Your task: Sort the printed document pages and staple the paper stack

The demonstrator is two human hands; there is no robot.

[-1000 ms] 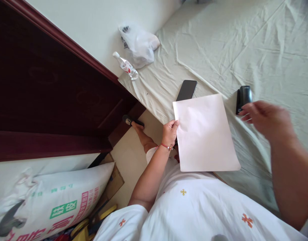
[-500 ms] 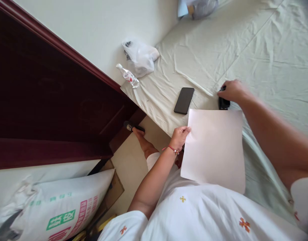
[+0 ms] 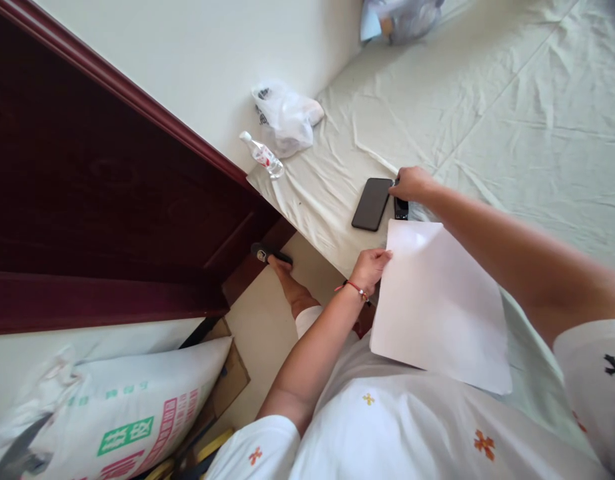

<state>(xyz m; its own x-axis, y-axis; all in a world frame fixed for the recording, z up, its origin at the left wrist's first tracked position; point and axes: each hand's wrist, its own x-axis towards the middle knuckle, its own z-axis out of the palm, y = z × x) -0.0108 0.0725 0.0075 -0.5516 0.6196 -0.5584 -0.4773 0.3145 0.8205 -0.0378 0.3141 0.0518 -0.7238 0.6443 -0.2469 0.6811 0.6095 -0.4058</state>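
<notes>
My left hand [image 3: 368, 270] pinches the left edge of white paper [image 3: 440, 307], which lies over my lap and the bed's edge; the doubled lower edge suggests more than one sheet. Just beyond its top edge, my right hand [image 3: 411, 184] is closed around a small black object [image 3: 401, 209], its kind unclear because the fingers cover part of it. This object rests on the bedsheet right beside a black smartphone [image 3: 372, 204], which lies flat with a dark screen.
A pale green sheet [image 3: 527, 133] covers the bed. Near the wall stand a clear bottle [image 3: 263, 157], leaning, and a white plastic bag [image 3: 287, 120]; another bag [image 3: 412, 20] is farther back. Dark red wooden furniture [image 3: 112, 167] and a printed sack [image 3: 152, 393] occupy the left.
My right hand has moved left with the black object, from beyond the paper's right corner to beside the phone. The paper has swung slightly, its lower end shifting right.
</notes>
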